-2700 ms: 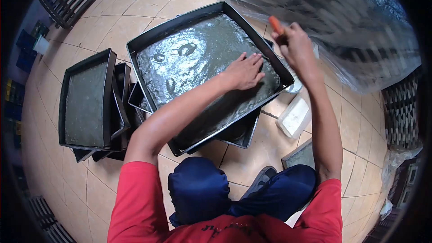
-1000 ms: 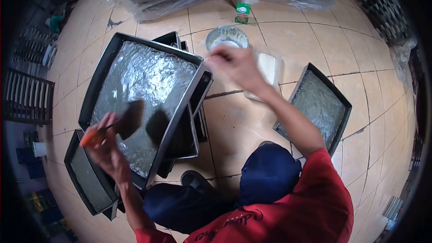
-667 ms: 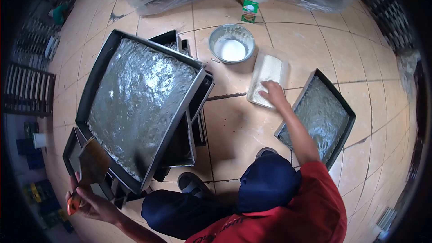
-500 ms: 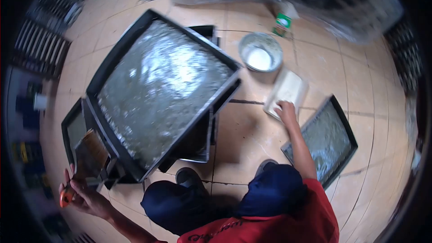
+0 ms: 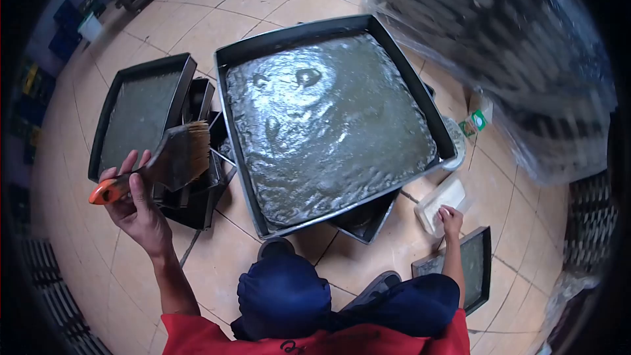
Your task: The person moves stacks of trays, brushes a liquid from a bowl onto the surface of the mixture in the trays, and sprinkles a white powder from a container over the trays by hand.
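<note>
My left hand (image 5: 136, 213), raised at the left, is closed round the orange handle of a wide brush (image 5: 187, 158); its tan bristles point right. My right hand (image 5: 450, 219) is closed over the near right side of a shallow white rectangular container (image 5: 439, 206) on the floor. Its pale contents look like powder. Whatever those fingers pinch is hidden. Between my hands sits a large dark square baking pan (image 5: 263, 229), its inside coated with a wet, shiny layer. It rests tilted on other pans.
Another coated pan (image 5: 187, 69) lies at the left among stacked pans. A smaller pan (image 5: 485, 266) lies beside my right arm. Behind the large pan's right corner stand a bowl (image 5: 455, 144) and a green packet (image 5: 472, 123). A plastic-wrapped stack (image 5: 486, 46) occupies the upper right.
My view has turned left, shifting the pans and white container rightward. The brush is higher, with its bristles turned right. My right hand stays at the white container, its fingers now more curled.
</note>
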A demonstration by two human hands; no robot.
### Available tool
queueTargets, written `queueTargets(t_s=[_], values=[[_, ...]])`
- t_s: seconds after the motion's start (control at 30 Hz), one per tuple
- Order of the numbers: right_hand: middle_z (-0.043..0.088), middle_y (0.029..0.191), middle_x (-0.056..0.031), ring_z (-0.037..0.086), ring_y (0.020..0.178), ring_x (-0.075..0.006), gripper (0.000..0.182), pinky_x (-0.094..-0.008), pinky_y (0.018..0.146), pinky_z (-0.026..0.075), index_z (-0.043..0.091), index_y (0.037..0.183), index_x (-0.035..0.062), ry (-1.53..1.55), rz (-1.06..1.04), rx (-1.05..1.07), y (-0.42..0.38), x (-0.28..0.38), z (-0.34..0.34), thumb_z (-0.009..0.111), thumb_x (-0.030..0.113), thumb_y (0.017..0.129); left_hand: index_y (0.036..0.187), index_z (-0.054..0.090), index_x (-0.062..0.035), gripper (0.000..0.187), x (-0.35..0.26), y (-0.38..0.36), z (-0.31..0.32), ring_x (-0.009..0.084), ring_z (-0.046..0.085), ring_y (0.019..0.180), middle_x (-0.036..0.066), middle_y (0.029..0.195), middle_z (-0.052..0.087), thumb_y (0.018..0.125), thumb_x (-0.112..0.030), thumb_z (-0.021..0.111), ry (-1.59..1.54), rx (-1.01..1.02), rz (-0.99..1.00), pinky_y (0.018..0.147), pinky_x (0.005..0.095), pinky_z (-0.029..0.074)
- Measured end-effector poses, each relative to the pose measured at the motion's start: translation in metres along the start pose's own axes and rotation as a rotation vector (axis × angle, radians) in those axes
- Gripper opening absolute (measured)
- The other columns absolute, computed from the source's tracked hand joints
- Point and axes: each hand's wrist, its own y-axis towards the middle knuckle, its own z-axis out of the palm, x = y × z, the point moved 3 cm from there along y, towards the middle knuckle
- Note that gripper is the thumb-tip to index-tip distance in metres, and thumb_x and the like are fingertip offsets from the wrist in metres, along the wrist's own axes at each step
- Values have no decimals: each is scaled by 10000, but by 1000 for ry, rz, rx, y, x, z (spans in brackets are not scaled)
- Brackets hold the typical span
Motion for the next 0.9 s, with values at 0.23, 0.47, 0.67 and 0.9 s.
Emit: queueTargets(t_s=[0.23,0.47,0.67,0.9], values=[[662,1139,-183,652,1084,-209,437,-298,1023,505,558,1280,-92,303,-67,82,-21,158,-30,660,190,962,1329,407,-62,350,30,-23,-65,346,620,1169,209,1298,579,1012,-107,547,67,-64,-99,1016,453,484],[605,1269,-205,635,1134,-231,431,-316,1022,509,509,1320,-113,211,-212,752,-98,418,195,590,159,997,1315,400,-41,349,51,-72,-69,312,654,1109,217,1235,616,1001,-73,548,87,-119,-235,1001,423,509],[603,1270,-220,635,1154,-223,349,-252,1009,533,503,1336,-106,303,-163,1040,-91,477,381,484,50,1024,1259,403,-27,304,58,-94,-69,290,640,1117,210,1215,624,989,-23,543,47,-105,-346,1026,407,474],[610,1251,-231,661,1090,-217,296,-241,968,566,557,1272,-115,266,-158,1008,-81,484,412,478,-7,1008,1254,420,-32,283,70,-115,-87,259,638,1109,201,1214,628,995,-13,533,124,-153,-467,961,337,477]])
